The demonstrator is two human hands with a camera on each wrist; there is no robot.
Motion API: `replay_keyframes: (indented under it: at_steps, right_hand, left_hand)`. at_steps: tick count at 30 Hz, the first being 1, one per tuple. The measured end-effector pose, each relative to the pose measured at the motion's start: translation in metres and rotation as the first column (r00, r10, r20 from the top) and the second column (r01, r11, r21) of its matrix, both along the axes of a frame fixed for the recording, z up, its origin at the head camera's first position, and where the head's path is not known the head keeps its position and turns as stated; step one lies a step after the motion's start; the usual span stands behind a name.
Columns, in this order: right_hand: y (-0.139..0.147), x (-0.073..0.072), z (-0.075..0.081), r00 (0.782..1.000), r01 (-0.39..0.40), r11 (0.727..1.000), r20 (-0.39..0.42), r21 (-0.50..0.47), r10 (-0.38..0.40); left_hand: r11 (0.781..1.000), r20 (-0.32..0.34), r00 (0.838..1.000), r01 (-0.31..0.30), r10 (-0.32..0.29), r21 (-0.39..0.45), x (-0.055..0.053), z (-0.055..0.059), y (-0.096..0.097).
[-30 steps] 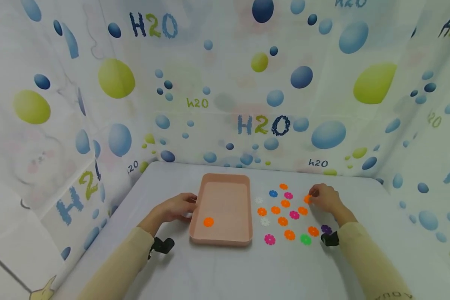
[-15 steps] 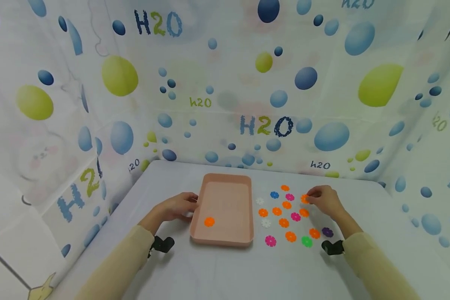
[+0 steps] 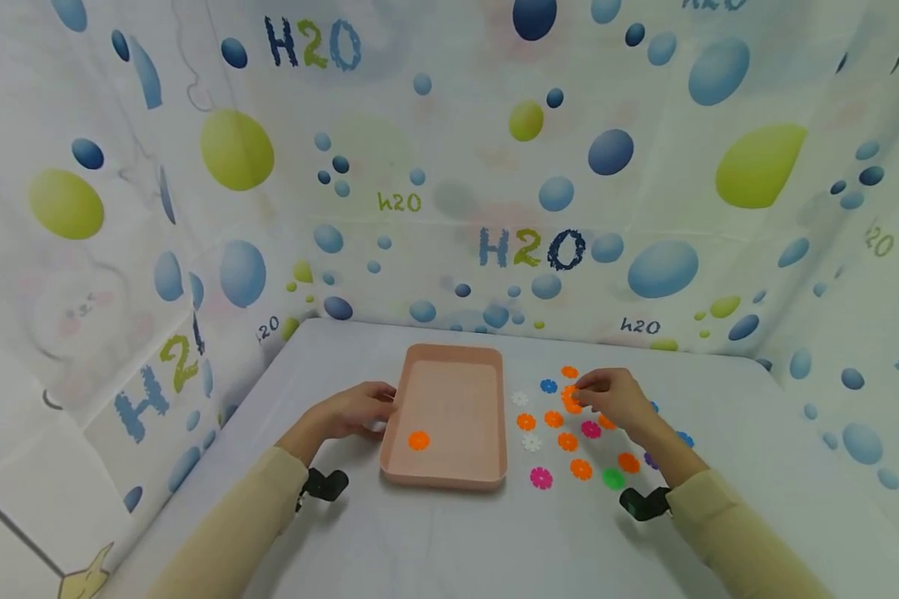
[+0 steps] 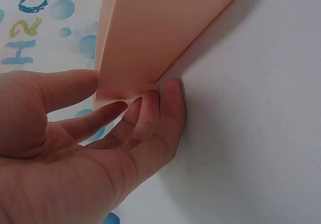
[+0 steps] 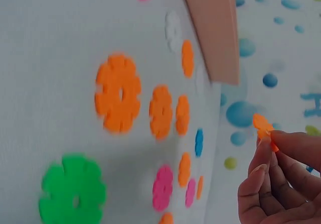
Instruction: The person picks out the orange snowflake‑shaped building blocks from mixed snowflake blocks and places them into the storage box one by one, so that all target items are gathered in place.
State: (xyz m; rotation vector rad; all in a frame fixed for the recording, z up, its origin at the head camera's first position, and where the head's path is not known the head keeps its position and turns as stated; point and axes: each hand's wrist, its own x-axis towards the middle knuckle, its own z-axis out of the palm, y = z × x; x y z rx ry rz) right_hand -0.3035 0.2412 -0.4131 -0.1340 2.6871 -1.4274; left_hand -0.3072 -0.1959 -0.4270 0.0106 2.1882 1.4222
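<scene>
An orange flower-shaped plastic disc (image 5: 263, 127) is pinched between thumb and fingers of my right hand (image 3: 618, 403), raised over the scattered discs. My left hand (image 3: 355, 410) holds the left side of a shallow peach tray (image 3: 449, 481). In the left wrist view, its thumb (image 4: 72, 88) meets the rim and its curled fingers lie against the lower outer wall; some fingertip contact is hard to make out. One orange disc (image 3: 419, 441) lies inside the tray, near its front left.
Right of the tray lie several notched discs: orange (image 3: 580, 469), pink (image 3: 541, 477), white (image 3: 531, 443), blue (image 3: 548, 386) and green (image 3: 613, 478). A purple disc (image 3: 650, 459) is partly hidden by the right wrist. A printed curtain (image 3: 449, 166) rises behind the white table (image 3: 434, 541).
My right hand has carried the pinched orange disc leftward, toward the tray, uncovering blue discs behind the wrist. The left hand and tray stay put.
</scene>
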Motion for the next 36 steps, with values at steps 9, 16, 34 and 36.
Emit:
replay_keyframes:
  at_steps: [9,16,34,36]
  right_hand:
    - [-0.034,0.012,-0.001,0.996,-0.093,0.995,-0.017,-0.045,0.092]
    - [-0.059,0.018,0.001,0.987,-0.158,0.985,-0.046,-0.068,0.155]
    - [-0.142,0.024,-0.013,0.931,-0.357,0.934,-0.088,-0.016,0.355]
    - [-0.149,0.024,-0.015,0.924,-0.372,0.928,-0.098,0.001,0.370]
  left_hand:
    - [1.000,-0.002,1.000,0.016,-0.016,-0.010,-0.002,-0.001,-0.001]
    - [0.999,-0.007,0.999,0.036,-0.036,-0.019,-0.002,0.003,0.002]
    - [0.998,-0.004,0.998,0.065,-0.065,0.010,-0.002,0.002,-0.003]
    - [0.998,-0.004,0.998,0.063,-0.063,0.013,-0.002,0.002,-0.002]
